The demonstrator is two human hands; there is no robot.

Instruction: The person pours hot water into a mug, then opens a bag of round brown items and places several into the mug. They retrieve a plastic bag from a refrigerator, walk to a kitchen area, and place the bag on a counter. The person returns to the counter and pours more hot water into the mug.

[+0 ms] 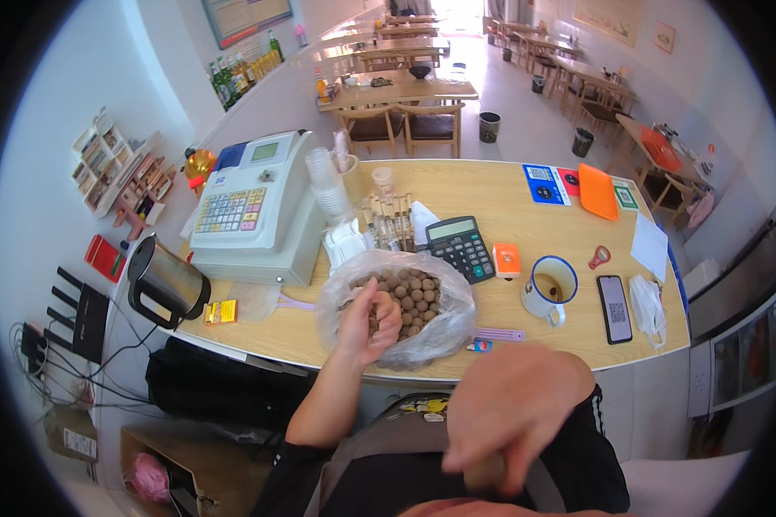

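Observation:
A clear plastic bag [456, 323] stands open on the counter, full of round brown fruits [417, 298] that look like longans. Over the bag's near left part is my left hand [372, 320], fingers curled and thumb raised; whether something is inside the curl is hidden. Close to the camera, low in the view, my right hand [514, 413] is blurred. Between its thumb and fingers it pinches a brown roundish thing [485, 475], probably one of the fruits.
The wooden counter [401, 371] carries a cash register [246, 200], a calculator [460, 249], an enamel mug [549, 287], a phone [614, 309] and an orange tray [598, 192]. An electric kettle [168, 278] stands left. Beyond are dining tables [394, 88] and chairs.

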